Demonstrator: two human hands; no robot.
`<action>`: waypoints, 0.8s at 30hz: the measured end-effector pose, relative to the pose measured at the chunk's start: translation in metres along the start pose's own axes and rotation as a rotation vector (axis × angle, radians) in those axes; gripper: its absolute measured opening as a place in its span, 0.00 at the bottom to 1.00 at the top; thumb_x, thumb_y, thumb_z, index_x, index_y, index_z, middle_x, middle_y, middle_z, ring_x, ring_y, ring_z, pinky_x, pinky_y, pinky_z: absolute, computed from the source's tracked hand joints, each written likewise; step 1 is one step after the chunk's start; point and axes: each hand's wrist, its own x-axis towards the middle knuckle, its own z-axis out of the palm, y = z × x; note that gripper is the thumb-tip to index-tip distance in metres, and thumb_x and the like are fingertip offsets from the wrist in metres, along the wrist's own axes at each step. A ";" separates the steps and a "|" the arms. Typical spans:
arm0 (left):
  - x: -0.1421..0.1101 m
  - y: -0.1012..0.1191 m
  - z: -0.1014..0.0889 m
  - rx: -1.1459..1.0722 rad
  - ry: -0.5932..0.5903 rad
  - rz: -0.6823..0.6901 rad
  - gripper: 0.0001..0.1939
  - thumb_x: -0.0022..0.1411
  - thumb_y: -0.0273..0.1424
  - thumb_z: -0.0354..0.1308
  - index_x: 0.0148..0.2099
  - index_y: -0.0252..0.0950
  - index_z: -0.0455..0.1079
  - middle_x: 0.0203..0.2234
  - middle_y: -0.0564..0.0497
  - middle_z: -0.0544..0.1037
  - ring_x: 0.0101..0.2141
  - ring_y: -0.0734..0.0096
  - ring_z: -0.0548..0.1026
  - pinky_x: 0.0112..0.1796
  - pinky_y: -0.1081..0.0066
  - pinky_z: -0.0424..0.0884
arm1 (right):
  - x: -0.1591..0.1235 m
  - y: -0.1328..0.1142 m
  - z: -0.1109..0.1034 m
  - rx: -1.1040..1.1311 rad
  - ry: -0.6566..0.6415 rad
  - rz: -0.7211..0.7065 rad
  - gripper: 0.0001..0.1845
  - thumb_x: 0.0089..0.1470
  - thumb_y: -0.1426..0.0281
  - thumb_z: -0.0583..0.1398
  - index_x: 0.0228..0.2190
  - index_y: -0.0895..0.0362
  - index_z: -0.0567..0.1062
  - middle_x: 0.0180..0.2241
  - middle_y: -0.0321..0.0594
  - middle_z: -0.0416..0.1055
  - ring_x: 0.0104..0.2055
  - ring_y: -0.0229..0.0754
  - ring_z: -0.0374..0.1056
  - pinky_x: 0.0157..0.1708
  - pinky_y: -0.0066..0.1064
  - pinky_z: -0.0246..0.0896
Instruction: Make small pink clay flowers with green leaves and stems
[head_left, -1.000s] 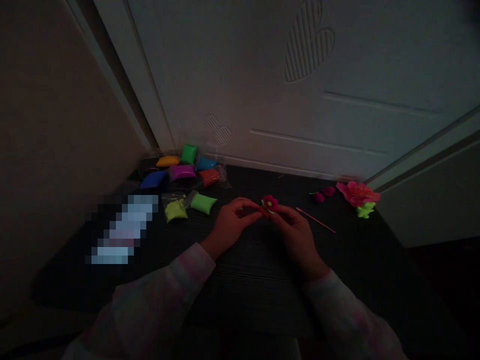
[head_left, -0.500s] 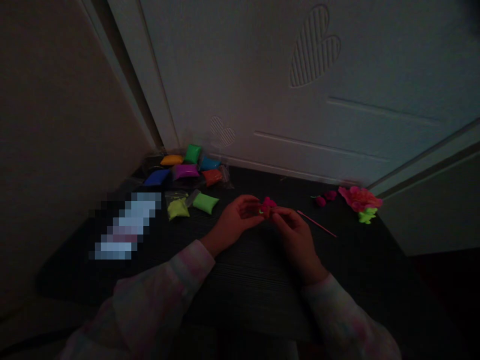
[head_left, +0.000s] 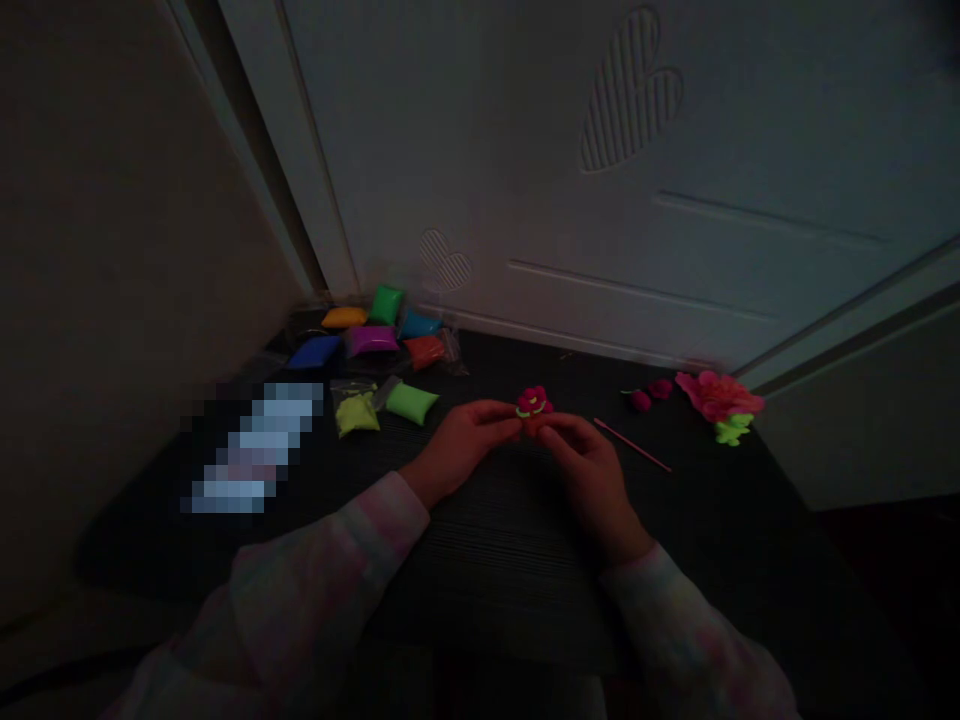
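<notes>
Between my hands, above the middle of the dark table, is a small clay flower (head_left: 534, 402). It has deep pink rounded petals, a thin light green strip and an orange-red lower part. My left hand (head_left: 466, 445) is closed on its left side with thumb and fingers. From the right, my right hand (head_left: 591, 473) pinches the lower part, its thumb in front. Fingertips hide some of the base. A thin pink stick tool (head_left: 634, 446) lies just right of my right hand.
Bags of coloured clay, among them a light green bag (head_left: 412, 402) and a purple bag (head_left: 373, 340), lie at the back left. A blurred bright rectangle (head_left: 259, 445) is on the left. Pink artificial flowers (head_left: 720, 398) lie at right. A white panel (head_left: 487, 150) stands behind the dark table (head_left: 487, 570).
The clay flower has turned, so its petals and green strip show more clearly. My left fingers have come down and closed in on it; my right hand has shifted only slightly.
</notes>
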 end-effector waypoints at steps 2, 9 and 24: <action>0.000 0.000 0.000 0.020 0.010 0.000 0.11 0.45 0.28 0.62 0.34 0.32 0.73 0.31 0.49 0.77 0.35 0.70 0.72 0.45 0.64 0.62 | 0.000 0.001 0.000 0.027 -0.001 0.012 0.08 0.40 0.66 0.63 0.27 0.54 0.73 0.28 0.34 0.73 0.33 0.39 0.68 0.37 0.34 0.62; -0.001 0.004 -0.002 0.043 0.013 0.129 0.15 0.46 0.26 0.59 0.40 0.35 0.69 0.38 0.50 0.75 0.40 0.69 0.70 0.43 0.68 0.63 | 0.000 0.004 0.000 0.035 -0.004 0.019 0.08 0.42 0.67 0.62 0.28 0.54 0.71 0.29 0.34 0.74 0.33 0.39 0.69 0.37 0.34 0.62; -0.002 0.010 -0.004 0.593 0.084 0.211 0.09 0.49 0.34 0.58 0.32 0.33 0.71 0.27 0.51 0.74 0.32 0.70 0.70 0.36 0.70 0.65 | -0.004 0.004 0.003 -0.081 -0.085 -0.011 0.08 0.43 0.68 0.60 0.30 0.54 0.68 0.31 0.36 0.71 0.35 0.39 0.69 0.39 0.34 0.62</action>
